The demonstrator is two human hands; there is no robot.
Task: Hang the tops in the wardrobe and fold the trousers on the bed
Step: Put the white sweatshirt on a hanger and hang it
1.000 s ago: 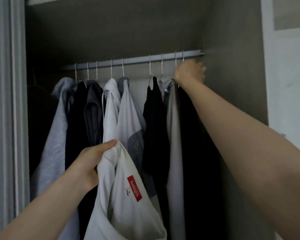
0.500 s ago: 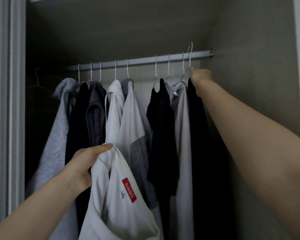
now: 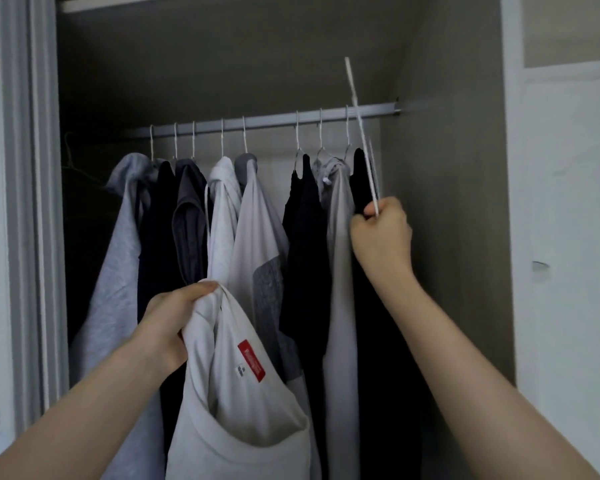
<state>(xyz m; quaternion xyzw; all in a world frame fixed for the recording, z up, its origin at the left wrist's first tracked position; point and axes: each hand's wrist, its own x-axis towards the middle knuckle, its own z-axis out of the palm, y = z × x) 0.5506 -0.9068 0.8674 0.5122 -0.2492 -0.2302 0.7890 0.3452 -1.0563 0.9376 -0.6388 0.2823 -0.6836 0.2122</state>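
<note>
left hand (image 3: 168, 323) grips white top (image 3: 236, 393) | right hand (image 3: 381, 233) holds hanger (image 3: 361, 133)

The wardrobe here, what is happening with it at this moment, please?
A person is putting a top away. The left hand grips a white T-shirt by its collar. The right hand holds an empty white hanger, off the rail. The shirt is not yet on it. Other tops hang along the rail.
</note>
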